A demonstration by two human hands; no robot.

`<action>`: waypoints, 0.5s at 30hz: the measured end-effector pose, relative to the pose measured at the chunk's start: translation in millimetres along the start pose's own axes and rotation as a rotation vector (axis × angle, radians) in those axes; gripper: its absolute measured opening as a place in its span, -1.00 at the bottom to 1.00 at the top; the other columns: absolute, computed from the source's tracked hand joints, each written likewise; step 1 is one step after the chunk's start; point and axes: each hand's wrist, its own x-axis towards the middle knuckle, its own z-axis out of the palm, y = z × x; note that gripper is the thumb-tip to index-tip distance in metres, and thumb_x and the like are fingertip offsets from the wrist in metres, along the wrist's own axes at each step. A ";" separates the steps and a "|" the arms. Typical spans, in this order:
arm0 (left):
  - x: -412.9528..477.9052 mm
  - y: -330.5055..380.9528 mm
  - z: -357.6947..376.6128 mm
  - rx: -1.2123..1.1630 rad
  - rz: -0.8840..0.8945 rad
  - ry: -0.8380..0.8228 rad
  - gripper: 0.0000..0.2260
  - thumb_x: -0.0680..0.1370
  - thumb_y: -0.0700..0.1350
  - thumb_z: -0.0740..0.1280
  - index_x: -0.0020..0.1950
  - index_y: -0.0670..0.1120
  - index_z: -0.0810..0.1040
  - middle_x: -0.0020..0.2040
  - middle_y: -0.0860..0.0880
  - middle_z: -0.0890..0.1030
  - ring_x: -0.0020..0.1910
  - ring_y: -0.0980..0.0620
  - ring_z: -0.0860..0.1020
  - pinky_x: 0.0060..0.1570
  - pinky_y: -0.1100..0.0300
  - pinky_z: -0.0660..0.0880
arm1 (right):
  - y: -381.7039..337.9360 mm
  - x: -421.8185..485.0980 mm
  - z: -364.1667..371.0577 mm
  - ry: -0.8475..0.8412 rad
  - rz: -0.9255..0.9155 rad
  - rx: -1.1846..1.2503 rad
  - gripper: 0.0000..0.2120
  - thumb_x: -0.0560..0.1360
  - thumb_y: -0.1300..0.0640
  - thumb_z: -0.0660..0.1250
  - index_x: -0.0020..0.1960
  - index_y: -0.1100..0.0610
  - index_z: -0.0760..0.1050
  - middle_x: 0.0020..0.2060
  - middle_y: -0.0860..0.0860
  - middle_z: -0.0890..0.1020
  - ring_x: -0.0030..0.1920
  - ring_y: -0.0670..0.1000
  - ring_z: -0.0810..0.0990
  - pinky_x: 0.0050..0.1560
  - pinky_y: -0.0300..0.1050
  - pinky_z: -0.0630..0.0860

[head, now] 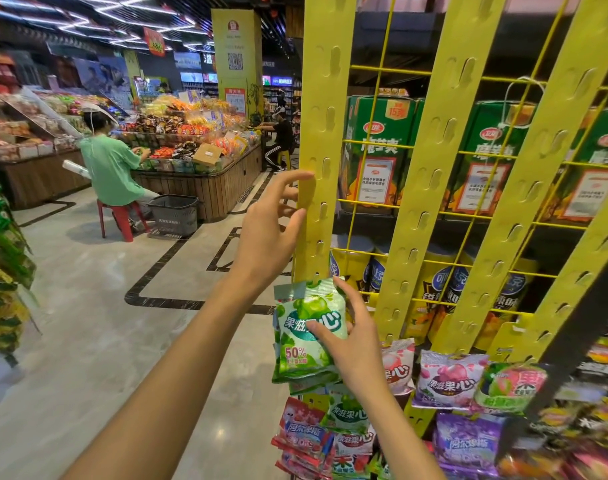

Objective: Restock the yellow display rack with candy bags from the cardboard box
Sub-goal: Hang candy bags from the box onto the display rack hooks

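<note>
The yellow display rack (430, 161) is a wire grid with several hanging yellow clip strips. My left hand (271, 233) pinches the edge of the leftmost strip (321, 109) between thumb and fingers. My right hand (351, 337) grips a green candy bag (304, 332), holding its top at that strip's lower end. Below hang more candy bags: green and red ones (333, 434) on the left, pink (447, 379) and purple ones (468, 441) further right. The cardboard box is not in view.
Green cartons (378, 150) and snack cans (444, 289) stand on shelves behind the grid. To the left, open floor leads to a person in green on a red stool (119, 216), a grey shopping basket (174, 214) and a wooden snack island (205, 192). Green bags (1, 271) hang at far left.
</note>
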 end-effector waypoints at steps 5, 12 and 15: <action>0.3 -0.8 0.3 0.003 -0.015 0.004 -0.61 0.58 -0.30 0.32 0.35 0.00 0.44 0.00 0.17 0.54 0.02 0.37 0.52 -0.03 0.50 0.47 | 3.3 -3.9 2.7 -0.021 -0.008 -0.015 -0.25 0.40 0.28 0.54 0.42 -0.20 0.31 0.25 -0.24 0.50 0.14 -0.22 0.60 0.00 -0.19 0.64; -8.5 -4.2 5.8 0.102 0.050 0.002 -0.55 0.56 -0.28 0.34 0.39 0.07 0.41 0.11 0.08 0.48 -0.01 0.10 0.52 -0.16 0.33 0.51 | 0.4 -4.1 5.8 -0.008 -0.038 -0.285 -0.24 0.44 0.17 0.52 0.47 -0.20 0.22 0.36 -0.24 0.38 0.35 -0.23 0.35 0.34 -0.26 0.36; -14.8 -6.8 10.0 0.189 0.082 0.008 -0.53 0.54 -0.25 0.38 0.42 0.03 0.41 0.24 0.01 0.40 0.09 0.09 0.47 0.00 0.10 0.58 | -5.7 -4.7 5.9 -0.007 -0.065 -0.404 -0.23 0.48 0.13 0.48 0.53 -0.19 0.16 0.31 -0.21 0.31 0.32 -0.23 0.32 0.30 -0.33 0.34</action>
